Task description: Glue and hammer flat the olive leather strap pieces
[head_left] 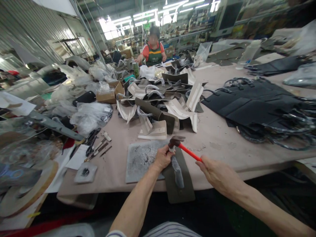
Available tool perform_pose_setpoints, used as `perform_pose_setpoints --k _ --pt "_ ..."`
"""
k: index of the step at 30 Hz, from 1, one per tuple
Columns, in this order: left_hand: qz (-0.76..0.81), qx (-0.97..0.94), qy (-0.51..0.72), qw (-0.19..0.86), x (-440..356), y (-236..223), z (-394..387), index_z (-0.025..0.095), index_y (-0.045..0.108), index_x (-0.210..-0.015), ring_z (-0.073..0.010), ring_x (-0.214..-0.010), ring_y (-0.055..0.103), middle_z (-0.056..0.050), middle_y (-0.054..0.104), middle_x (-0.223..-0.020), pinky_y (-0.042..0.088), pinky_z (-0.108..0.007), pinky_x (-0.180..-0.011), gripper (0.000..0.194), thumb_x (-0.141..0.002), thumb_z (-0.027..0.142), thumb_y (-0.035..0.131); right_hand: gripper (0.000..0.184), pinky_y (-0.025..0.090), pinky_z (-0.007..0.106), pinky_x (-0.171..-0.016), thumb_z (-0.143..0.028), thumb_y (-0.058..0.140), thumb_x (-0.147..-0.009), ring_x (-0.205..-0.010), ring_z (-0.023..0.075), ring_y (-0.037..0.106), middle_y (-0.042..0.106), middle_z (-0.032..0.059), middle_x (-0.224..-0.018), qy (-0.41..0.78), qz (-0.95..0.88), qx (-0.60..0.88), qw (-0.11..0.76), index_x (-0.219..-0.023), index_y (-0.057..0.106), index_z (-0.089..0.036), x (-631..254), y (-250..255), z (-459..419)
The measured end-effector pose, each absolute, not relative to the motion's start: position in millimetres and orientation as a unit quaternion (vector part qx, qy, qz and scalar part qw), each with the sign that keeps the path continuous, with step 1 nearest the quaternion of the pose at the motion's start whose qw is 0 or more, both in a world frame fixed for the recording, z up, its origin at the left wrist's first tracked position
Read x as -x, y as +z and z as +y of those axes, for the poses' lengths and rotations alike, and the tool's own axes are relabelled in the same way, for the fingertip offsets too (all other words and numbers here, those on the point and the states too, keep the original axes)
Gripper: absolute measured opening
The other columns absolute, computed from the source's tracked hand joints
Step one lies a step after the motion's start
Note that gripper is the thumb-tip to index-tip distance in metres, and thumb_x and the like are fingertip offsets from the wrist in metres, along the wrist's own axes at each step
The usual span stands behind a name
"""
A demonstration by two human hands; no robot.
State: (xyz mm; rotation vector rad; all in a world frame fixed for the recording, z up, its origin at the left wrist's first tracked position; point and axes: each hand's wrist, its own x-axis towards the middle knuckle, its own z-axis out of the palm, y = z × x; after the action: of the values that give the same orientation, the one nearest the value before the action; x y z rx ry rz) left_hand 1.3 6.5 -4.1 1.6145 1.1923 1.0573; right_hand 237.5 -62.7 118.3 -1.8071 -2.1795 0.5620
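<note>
Left of lower centre, a grey slab (140,161) lies flat, its near edge just inside the table's (234,164) front edge. At its right side, the left hand (163,157) is closed around a short tool (171,149), mostly hidden. An olive panel (186,176) runs lengthwise toward the frame's bottom, its lower end overhanging. The hammer (188,151), right of centre, has its head at the tool's top, contact unclear, and its red handle slanting down rightward into the clenched right hand (209,168). Open tabletop separates it from black bags (249,98) at right.
</note>
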Motion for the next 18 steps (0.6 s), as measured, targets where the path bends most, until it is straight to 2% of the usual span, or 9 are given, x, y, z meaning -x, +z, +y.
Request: perform_pose_setpoints --k 2,5,7,9,13,15,18 --pt "0.480 -0.645 0.425 0.417 -2 -5 6 0.018 0.071 -0.089 -0.0168 -0.078 0.067 -0.001 0.074 -0.084 0.051 -0.027 -0.075 0.011 -0.083 0.015 0.063 0.035 0.020 0.028 -0.048 -0.050 0.039 -0.099 -0.042 0.0130 0.041 0.050 -0.0024 -0.053 0.167 -0.767 0.604 0.137 -0.077 0.047 -0.024 -238 139 -59" --pt "0.476 -0.649 0.433 0.405 -4 -4 6 0.018 0.071 -0.089 -0.0171 -0.081 0.066 -0.002 0.074 -0.086 0.051 -0.027 -0.076 0.010 -0.082 0.015 0.064 0.039 0.026 0.027 -0.048 -0.055 0.036 -0.100 -0.043 0.0128 0.042 0.049 -0.0030 -0.053 0.090 -0.737 0.608 0.281 -0.077 0.045 -0.025 -231 166 -58" --pt "0.476 -0.647 0.439 0.404 -4 -4 5 0.018 0.071 -0.090 -0.0172 -0.081 0.067 -0.002 0.074 -0.086 0.051 -0.027 -0.077 0.010 -0.082 0.015 0.065 0.039 0.031 0.027 -0.049 -0.054 0.032 -0.102 -0.044 0.0131 0.044 0.049 -0.0025 -0.054 0.048 -0.702 0.612 0.362 -0.079 0.045 -0.025 -226 166 -62" --pt "0.480 -0.643 0.438 0.404 -4 -5 5 0.018 0.071 -0.090 -0.0169 -0.079 0.066 -0.001 0.074 -0.085 0.051 -0.026 -0.076 0.011 -0.082 0.015 0.065 0.042 0.027 0.027 -0.047 -0.053 0.029 -0.103 -0.041 0.0127 0.041 0.048 -0.0023 -0.051 0.044 -0.722 0.602 0.338 -0.076 0.044 -0.025 -226 150 -67" --pt "0.485 -0.642 0.429 0.411 -5 -5 5 0.018 0.071 -0.088 -0.0154 -0.073 0.065 0.000 0.072 -0.079 0.051 -0.025 -0.071 0.010 -0.081 0.014 0.065 0.038 0.015 0.028 -0.045 -0.050 0.036 -0.101 -0.037 0.0116 0.036 0.048 -0.0032 -0.048 0.117 -0.792 0.584 0.133 -0.074 0.045 -0.024 -238 123 -68" --pt "0.482 -0.642 0.434 0.410 -5 -5 4 0.018 0.070 -0.087 -0.0157 -0.076 0.066 0.000 0.073 -0.082 0.052 -0.025 -0.074 0.009 -0.081 0.015 0.066 0.037 0.018 0.027 -0.047 -0.051 0.036 -0.101 -0.040 0.0125 0.040 0.049 -0.0032 -0.051 0.118 -0.777 0.600 0.149 -0.077 0.045 -0.024 -241 123 -65" --pt "0.479 -0.642 0.440 0.406 -5 -4 4 0.019 0.070 -0.088 -0.0164 -0.081 0.067 -0.001 0.074 -0.085 0.052 -0.026 -0.078 0.008 -0.081 0.016 0.066 0.040 0.026 0.027 -0.050 -0.052 0.026 -0.102 -0.044 0.0140 0.045 0.050 -0.0014 -0.054 0.111 -0.730 0.627 0.248 -0.080 0.043 -0.024 -237 128 -64"
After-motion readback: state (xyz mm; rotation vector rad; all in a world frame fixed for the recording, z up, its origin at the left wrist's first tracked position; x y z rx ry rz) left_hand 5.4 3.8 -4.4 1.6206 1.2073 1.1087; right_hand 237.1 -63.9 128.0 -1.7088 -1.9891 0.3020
